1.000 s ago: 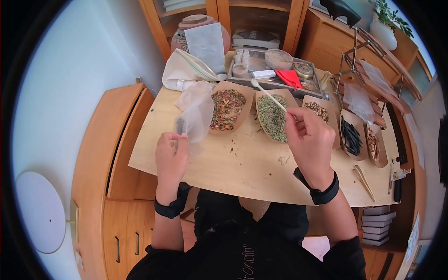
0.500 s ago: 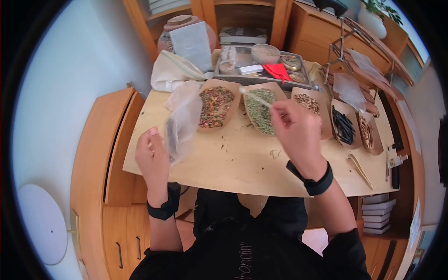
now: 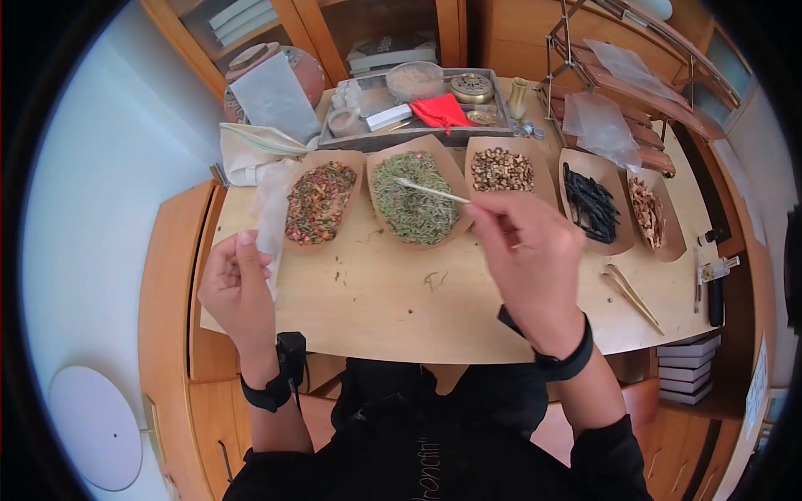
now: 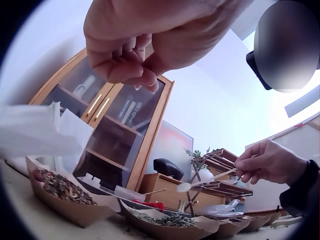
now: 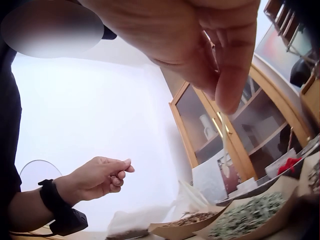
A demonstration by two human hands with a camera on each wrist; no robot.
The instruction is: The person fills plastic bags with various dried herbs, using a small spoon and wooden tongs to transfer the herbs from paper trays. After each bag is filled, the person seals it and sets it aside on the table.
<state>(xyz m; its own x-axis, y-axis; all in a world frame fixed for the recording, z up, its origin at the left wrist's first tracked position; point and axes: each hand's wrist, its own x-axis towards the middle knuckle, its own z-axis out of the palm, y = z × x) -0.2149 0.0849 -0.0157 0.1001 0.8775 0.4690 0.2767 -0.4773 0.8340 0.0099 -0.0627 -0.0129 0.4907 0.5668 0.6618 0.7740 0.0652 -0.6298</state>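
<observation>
My right hand (image 3: 530, 267) pinches the thin handle of a small pale spoon (image 3: 434, 194) between thumb and fingers. The spoon's rounded end overlaps the paper tray of green dried herb (image 3: 413, 221) in the head view; in the left wrist view the spoon (image 4: 184, 187) shows above the trays. My left hand (image 3: 240, 284) is raised at the table's left side, fingers loosely curled and nothing in them. Beside it a translucent bag (image 3: 271, 217) stands on the table, left of the tray of mixed dried petals (image 3: 322, 200).
Further trays hold brown chopped pieces (image 3: 501, 169), black sticks (image 3: 591, 204) and wood chips (image 3: 647, 213). Behind stands a grey tray (image 3: 334, 138) with a red pouch (image 3: 441, 111) and jars. Tweezers (image 3: 633, 299) lie at the right. A wooden rack (image 3: 618, 83) stands at the back right.
My left hand has let go of the translucent bag and moved left away from it. The spoon has swung lower over the green herb, with its handle flatter. The head view has shifted right.
</observation>
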